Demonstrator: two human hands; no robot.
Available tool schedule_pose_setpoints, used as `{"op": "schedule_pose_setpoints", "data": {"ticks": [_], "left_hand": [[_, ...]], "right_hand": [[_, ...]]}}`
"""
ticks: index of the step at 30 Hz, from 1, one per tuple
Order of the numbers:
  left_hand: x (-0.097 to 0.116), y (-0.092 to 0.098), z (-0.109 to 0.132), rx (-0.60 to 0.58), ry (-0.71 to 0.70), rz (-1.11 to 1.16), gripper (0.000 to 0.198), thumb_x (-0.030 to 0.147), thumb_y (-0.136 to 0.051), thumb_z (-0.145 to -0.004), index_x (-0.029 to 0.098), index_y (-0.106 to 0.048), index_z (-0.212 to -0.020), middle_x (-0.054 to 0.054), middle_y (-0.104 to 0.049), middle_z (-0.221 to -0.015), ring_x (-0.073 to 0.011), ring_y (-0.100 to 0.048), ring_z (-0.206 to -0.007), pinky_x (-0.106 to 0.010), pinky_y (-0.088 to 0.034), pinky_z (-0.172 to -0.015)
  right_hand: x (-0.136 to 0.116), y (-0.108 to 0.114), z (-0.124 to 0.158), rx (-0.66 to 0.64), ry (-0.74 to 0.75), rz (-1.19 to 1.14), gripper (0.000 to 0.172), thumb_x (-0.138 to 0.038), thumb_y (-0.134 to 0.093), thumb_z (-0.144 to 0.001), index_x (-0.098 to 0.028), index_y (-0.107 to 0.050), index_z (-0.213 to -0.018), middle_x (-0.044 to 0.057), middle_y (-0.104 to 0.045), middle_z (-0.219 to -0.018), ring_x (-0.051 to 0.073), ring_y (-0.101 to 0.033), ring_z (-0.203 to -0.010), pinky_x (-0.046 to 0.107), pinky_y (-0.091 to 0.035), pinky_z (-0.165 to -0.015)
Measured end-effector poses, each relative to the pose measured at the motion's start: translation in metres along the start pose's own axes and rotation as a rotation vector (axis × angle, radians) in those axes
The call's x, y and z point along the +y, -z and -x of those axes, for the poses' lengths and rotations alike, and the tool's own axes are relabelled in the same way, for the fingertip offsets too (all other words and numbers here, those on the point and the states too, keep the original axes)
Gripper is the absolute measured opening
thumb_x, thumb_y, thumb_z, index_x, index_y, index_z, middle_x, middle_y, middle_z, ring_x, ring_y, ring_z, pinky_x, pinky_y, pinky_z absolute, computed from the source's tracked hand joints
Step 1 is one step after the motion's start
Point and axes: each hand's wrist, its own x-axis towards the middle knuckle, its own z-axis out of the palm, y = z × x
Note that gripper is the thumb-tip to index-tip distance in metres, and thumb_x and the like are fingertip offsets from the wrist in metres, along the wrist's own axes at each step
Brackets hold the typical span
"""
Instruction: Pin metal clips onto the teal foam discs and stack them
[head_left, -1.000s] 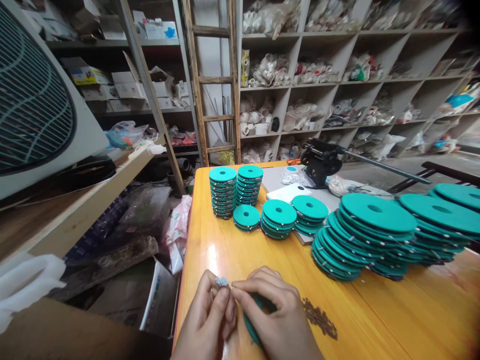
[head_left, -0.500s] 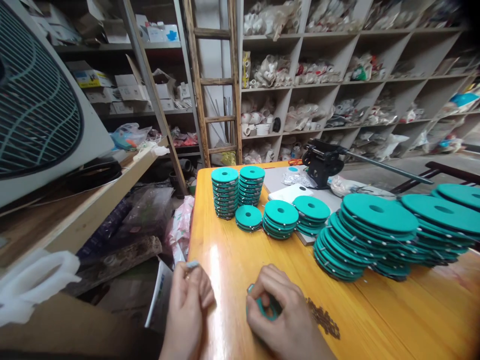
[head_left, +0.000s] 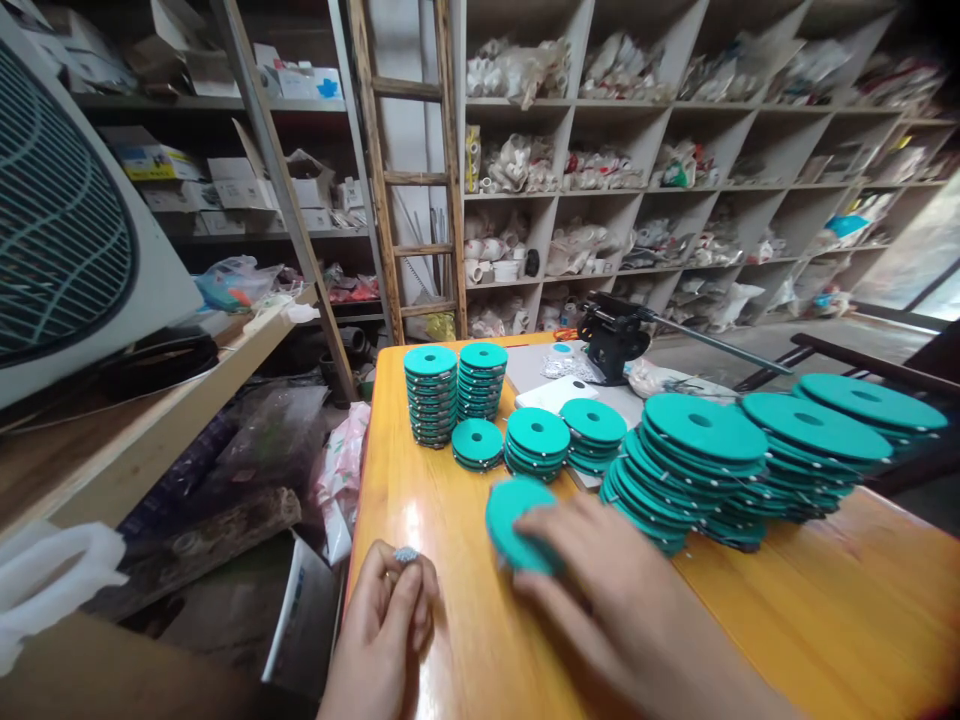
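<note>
My left hand [head_left: 390,615] is closed near the table's left edge, with a small pale grey-blue piece [head_left: 406,553] pinched between thumb and fingers. Slightly blurred, my right hand [head_left: 592,570] grips a green disc [head_left: 517,522] by its right side, tilted above the table. Just behind that disc stand short stacks of green discs [head_left: 537,432], with taller stacks of small discs [head_left: 430,362] at the back left. Large stacks of green discs [head_left: 705,428] stand beyond my right hand.
The yellow wooden table [head_left: 795,600] carries a black clamp-like tool [head_left: 611,340] with a long metal rod at the back. A wooden ladder [head_left: 418,178] leans by the shelves [head_left: 600,190]. At the left is a wooden bench [head_left: 247,350] bearing a grey device [head_left: 161,250].
My right hand now holds a flat green disc farther forward, where before it held a small curled green piece. My left hand has turned slightly, and the view has shifted right.
</note>
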Motion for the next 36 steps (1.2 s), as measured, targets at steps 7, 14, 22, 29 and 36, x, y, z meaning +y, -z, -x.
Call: {"op": "schedule_pose_setpoints", "data": {"ticks": [7, 14, 22, 29, 36], "left_hand": [[0.003, 0.002, -0.003, -0.084, -0.014, -0.073, 0.033, 0.041, -0.054, -0.091, 0.02, -0.045, -0.067, 0.0, -0.059, -0.068, -0.017, -0.057, -0.074, -0.031, -0.041, -0.075], [0.001, -0.001, -0.002, 0.02, 0.032, 0.103, 0.031, 0.044, -0.059, -0.088, 0.021, -0.042, -0.078, 0.01, -0.039, -0.054, -0.0035, -0.029, -0.04, -0.017, -0.021, -0.042], [0.002, -0.002, -0.002, 0.067, 0.062, 0.193, 0.042, 0.052, -0.063, -0.082, 0.021, -0.037, -0.077, 0.012, -0.023, -0.056, -0.0043, -0.011, -0.046, -0.016, -0.007, -0.042], [0.015, 0.002, 0.003, 0.126, -0.085, -0.29, 0.028, 0.044, -0.07, -0.078, 0.018, -0.061, -0.083, 0.002, -0.051, -0.07, -0.011, -0.049, -0.068, -0.018, -0.042, -0.065], [0.011, 0.006, 0.001, 0.07, -0.02, -0.428, 0.037, 0.048, -0.067, -0.077, 0.014, -0.068, -0.092, 0.006, -0.034, -0.062, -0.0106, -0.038, -0.057, -0.021, -0.036, -0.059]], "right_hand": [[0.043, 0.026, -0.073, -0.003, -0.033, 0.403, 0.008, -0.023, -0.062, -0.084, -0.016, -0.064, -0.089, 0.012, -0.065, -0.093, 0.028, -0.053, -0.089, 0.039, -0.042, -0.073], [0.007, -0.033, -0.101, -0.193, 0.096, 0.472, 0.013, -0.006, -0.057, -0.082, -0.012, -0.065, -0.09, 0.009, -0.066, -0.085, 0.024, -0.055, -0.092, 0.035, -0.042, -0.076], [-0.001, -0.04, -0.111, -0.225, 0.091, 0.406, 0.003, -0.009, -0.063, -0.08, -0.012, -0.063, -0.082, 0.009, -0.064, -0.077, 0.025, -0.057, -0.091, 0.038, -0.043, -0.08], [-0.036, -0.026, -0.042, -0.117, -0.032, -0.099, 0.02, -0.025, -0.062, -0.082, -0.019, -0.058, -0.101, 0.004, -0.06, -0.09, 0.02, -0.054, -0.086, 0.032, -0.045, -0.072], [-0.036, -0.044, -0.012, -0.025, -0.077, -0.398, 0.026, -0.014, -0.063, -0.078, -0.015, -0.061, -0.104, 0.009, -0.06, -0.087, 0.027, -0.055, -0.085, 0.04, -0.047, -0.07]]}}
